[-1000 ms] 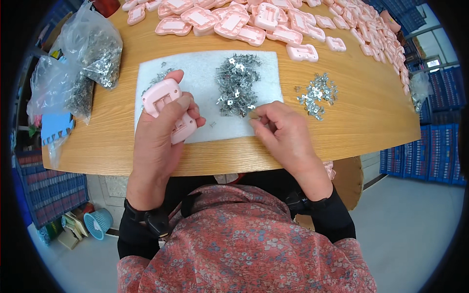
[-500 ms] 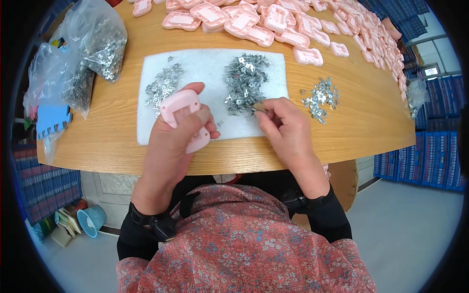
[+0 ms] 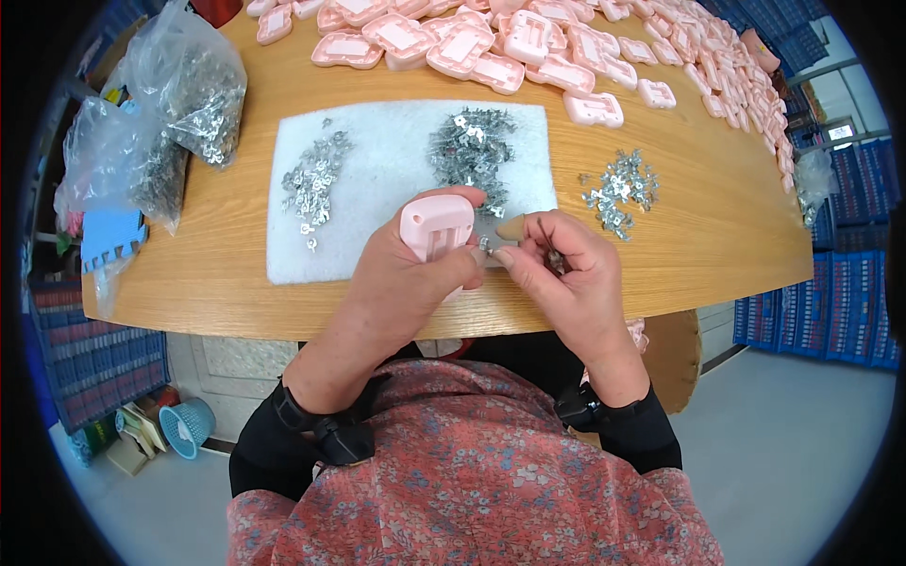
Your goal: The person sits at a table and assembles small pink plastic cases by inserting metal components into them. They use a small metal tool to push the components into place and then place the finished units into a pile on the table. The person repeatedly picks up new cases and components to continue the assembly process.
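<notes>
Bright, even light covers the table [image 3: 226, 247], its front edge bowed by fisheye distortion, corners black

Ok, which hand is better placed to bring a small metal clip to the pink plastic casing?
Right, most likely: the right hand appears to pinch a small metal clip at its fingertips, close beside the pink plastic casing. The left hand is occupied gripping that casing.

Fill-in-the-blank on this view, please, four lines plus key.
1. The left hand holds a plastic casing coloured ____.
2. The white mat bears ____ piles of metal pieces.
3. The loose metal pile directly on the wooden table lies to the mat's ____.
4. The jigsaw-edged tile is coloured ____.

Missing words: pink; two; right; blue.
</notes>
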### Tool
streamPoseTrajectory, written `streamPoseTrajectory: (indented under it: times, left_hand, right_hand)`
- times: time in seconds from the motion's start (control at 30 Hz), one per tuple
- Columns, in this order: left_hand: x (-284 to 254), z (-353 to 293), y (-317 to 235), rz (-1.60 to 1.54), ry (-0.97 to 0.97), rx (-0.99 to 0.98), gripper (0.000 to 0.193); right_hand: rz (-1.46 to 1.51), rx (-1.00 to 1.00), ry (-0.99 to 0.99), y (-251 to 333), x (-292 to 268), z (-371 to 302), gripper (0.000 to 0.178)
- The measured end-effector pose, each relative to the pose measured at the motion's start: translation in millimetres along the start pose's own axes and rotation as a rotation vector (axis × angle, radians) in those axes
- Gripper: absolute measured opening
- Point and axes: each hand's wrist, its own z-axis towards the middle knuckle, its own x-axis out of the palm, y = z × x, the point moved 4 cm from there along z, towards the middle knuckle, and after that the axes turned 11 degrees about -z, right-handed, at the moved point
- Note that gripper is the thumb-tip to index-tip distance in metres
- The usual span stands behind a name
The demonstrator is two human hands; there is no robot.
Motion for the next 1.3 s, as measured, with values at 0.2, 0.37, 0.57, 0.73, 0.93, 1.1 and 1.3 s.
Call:
streamPoseTrajectory:
  times: [0.2,0.37,0.57,0.73,0.93,1.1,1.3]
  left_hand:
    - [2,-1,2,-0.026,-0.006,-0.037,0.045]
    - [2,-5,5,-0.323,0.042,-0.303,0.041]
    - [-3,-12,13,-0.480,0.080,-0.410,0.061]
    - [-8,-14,20,-0.480,0.013,-0.432,0.060]
    - [-8,-15,23,-0.447,0.027,-0.427,0.056]
    - [-5,-16,27,-0.365,0.007,-0.438,0.055]
    - [0,-17,28,-0.261,-0.005,-0.442,0.057]
  right_hand:
    - [0.193,0.265,0.182,-12,7,-10,0.010]
    - [0.160,0.080,0.060,-5,-3,-4,0.008]
    - [-0.056,-0.187,0.138,28,2,7,0.008]
    - [-0.304,-0.342,0.124,34,6,8,0.009]
    - [-0.204,-0.181,0.118,34,10,4,0.010]
    - [-0.379,-0.252,0.133,36,11,2,0.009]
    - [-0.565,-0.268,0.211,46,6,0,0.008]
